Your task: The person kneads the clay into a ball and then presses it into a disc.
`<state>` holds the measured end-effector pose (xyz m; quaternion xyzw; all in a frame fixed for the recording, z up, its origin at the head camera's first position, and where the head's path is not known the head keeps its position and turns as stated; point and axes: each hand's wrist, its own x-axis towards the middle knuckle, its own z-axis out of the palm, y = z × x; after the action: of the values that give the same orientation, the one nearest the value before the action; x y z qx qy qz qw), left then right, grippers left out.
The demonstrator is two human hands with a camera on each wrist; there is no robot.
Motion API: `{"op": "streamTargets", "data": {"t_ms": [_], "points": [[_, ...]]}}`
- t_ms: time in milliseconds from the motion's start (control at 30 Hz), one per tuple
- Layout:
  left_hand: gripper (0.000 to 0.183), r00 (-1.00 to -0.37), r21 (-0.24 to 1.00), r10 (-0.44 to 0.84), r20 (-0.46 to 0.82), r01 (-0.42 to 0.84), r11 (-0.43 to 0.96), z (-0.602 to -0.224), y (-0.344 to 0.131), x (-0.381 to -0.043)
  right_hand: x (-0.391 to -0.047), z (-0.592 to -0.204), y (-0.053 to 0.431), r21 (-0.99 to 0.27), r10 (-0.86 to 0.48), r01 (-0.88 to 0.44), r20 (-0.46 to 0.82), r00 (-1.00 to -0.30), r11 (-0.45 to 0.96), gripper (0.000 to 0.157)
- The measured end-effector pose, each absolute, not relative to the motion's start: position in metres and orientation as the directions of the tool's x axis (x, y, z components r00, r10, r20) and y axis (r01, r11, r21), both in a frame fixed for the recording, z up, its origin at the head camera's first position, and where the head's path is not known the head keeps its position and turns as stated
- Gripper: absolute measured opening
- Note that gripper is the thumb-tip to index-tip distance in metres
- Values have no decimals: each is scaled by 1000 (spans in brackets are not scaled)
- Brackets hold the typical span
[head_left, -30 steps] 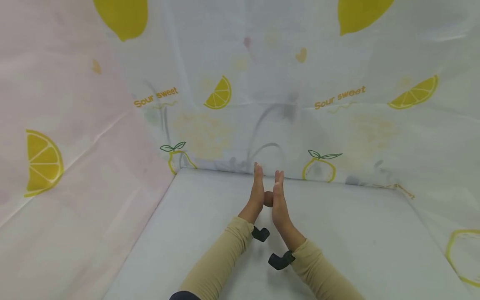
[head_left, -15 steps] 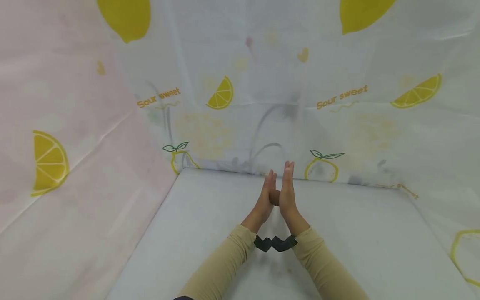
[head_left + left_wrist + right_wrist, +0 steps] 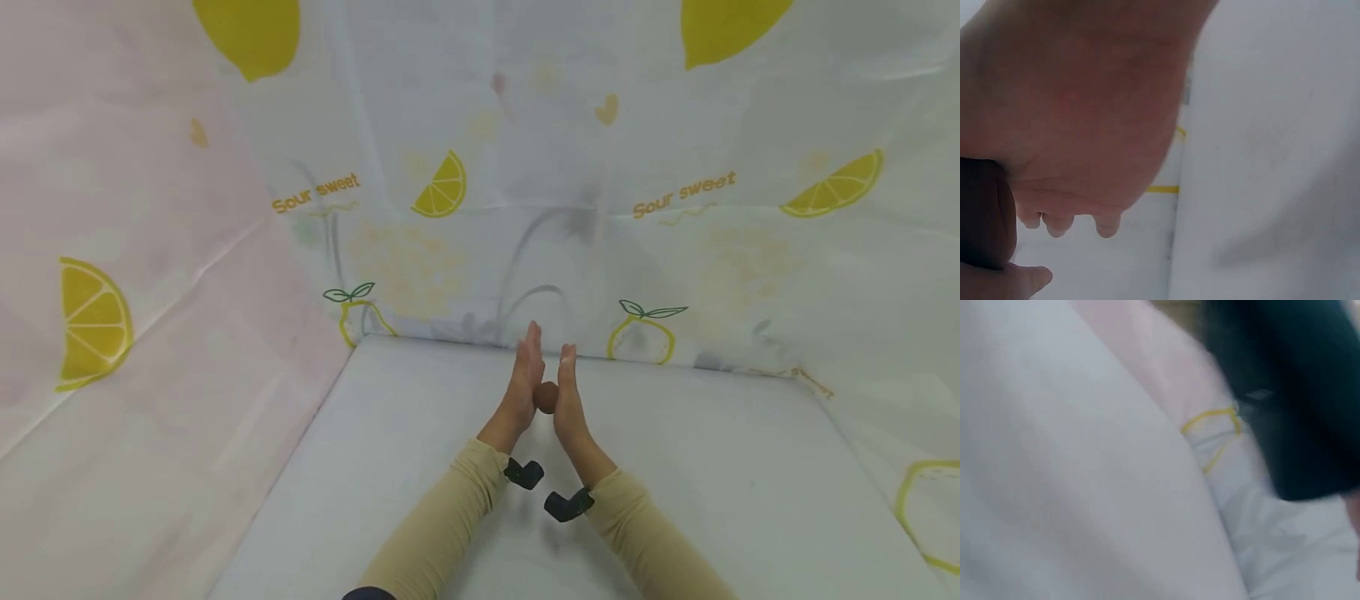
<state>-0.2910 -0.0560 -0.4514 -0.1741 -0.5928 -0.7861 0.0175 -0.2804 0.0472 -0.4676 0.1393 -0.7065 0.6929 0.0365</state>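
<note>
A small brown ball (image 3: 546, 397), smooth like clay or dough, sits between the two palms above the white table. My left hand (image 3: 520, 387) presses it from the left with straight fingers pointing away. From the other side my right hand (image 3: 572, 404) lies flat against it, its fingertips a little nearer than the left ones. The left wrist view shows the ball as a dark brown lump (image 3: 988, 212) beside the left palm (image 3: 1085, 125). Only a sliver of a hand (image 3: 1354, 515) appears at the right edge of the right wrist view.
The white tabletop (image 3: 735, 492) spreads below the hands. A lemon-print sheet (image 3: 480, 167) hangs behind and along the sides. Dark camera mounts stick inward from both wrists, the left mount (image 3: 525, 473) close to the right mount (image 3: 567, 505).
The hands slide against each other: half a second ago the right fingertips led, now the left ones reach farther and the right hand has drawn back. The ball stays between the palms.
</note>
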Motion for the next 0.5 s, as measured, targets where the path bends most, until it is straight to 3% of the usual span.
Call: {"op": "streamTargets", "data": {"t_ms": [267, 500], "points": [[68, -971, 980, 141, 194, 186, -66, -449, -58, -295, -267, -468, 38, -941, -144, -338, 338, -930, -23, 63], [84, -965, 981, 179, 193, 187, -51, -461, -57, -292, -269, -447, 42, -916, -93, -398, 401, -912, -48, 67]]}}
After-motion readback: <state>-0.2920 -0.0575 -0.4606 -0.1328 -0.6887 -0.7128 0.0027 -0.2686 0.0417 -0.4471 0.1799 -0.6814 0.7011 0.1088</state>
